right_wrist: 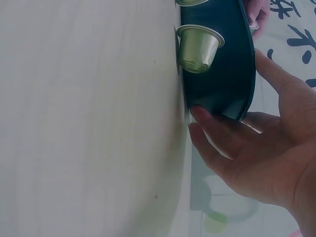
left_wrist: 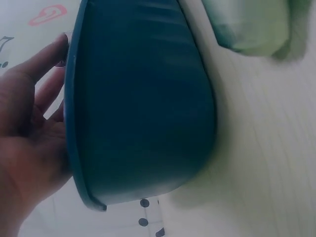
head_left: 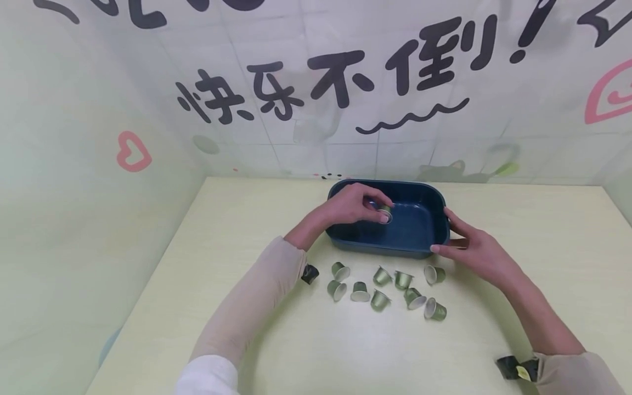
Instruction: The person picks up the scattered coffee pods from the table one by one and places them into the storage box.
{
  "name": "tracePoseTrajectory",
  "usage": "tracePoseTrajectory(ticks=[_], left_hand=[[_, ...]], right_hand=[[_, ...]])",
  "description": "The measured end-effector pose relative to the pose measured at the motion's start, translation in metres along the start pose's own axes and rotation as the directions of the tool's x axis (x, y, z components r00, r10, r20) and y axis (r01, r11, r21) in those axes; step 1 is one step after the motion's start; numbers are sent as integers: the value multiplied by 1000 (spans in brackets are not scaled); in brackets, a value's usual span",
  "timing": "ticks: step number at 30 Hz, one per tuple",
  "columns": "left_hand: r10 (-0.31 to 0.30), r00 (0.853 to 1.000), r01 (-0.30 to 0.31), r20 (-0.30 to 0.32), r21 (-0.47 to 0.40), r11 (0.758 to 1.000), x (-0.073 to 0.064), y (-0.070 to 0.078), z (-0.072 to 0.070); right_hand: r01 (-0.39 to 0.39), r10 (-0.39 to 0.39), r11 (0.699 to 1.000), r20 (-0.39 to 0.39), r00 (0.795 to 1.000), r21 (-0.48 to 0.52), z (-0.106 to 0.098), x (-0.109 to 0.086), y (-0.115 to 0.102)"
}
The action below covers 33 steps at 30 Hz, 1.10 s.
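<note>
A deep blue rectangular basin (head_left: 415, 227) stands at the back of the table. Over its inside, my left hand (head_left: 351, 206) pinches a small green coffee capsule (head_left: 387, 210) between thumb and fingers. My right hand (head_left: 478, 253) holds the basin's right end, its thumb and fingers spread across the corner and rim. In front of the basin lie several green coffee capsules (head_left: 379, 300) with pale lids, some tipped on their sides. The right wrist view shows one capsule (right_wrist: 198, 49) before the basin wall. In the left wrist view the basin's side (left_wrist: 143, 108) partly hides the left fingers.
A white backdrop (head_left: 276, 156) with black lettering rises right behind the basin. The pale wooden table (head_left: 237, 219) stretches to both sides. Close to the left wrist camera is a blurred green shape (left_wrist: 254, 24).
</note>
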State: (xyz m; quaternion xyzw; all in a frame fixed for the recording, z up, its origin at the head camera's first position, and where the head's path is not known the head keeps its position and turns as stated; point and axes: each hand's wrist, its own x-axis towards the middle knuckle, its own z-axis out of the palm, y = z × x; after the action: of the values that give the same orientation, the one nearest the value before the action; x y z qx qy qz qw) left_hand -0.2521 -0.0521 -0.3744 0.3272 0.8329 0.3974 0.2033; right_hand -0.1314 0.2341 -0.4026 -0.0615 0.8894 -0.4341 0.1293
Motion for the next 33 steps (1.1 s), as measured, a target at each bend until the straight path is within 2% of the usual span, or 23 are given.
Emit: tracePoseTrajectory(ticks=[4,9,16,22,29,33], left_hand=[[-9,1000,10,22,-66,998,2,-2,1],[-32,999,34,23,-75,997,3,-2,2],[-65,996,65,53,-2,998,7,-1,5],[-59,998,57,19,81,995,12,-5,9],[-92,996,92,3,77,993,13,-5,17],[-110,994,109,-5,131,985,13,-4,19]], right_hand=[[1,-1,1000,5,1000,4,1,0,1],[-4,4,1000,5,1000,13,1,0,1],[-3,3,1000,1,1000,15,2,-1,2],[-6,6,1000,-3,1000,-5,3,-1,1],[-8,8,1000,2,1000,2,3,-1,0],[-3,3,1000,-4,1000,-6,2,0,1]])
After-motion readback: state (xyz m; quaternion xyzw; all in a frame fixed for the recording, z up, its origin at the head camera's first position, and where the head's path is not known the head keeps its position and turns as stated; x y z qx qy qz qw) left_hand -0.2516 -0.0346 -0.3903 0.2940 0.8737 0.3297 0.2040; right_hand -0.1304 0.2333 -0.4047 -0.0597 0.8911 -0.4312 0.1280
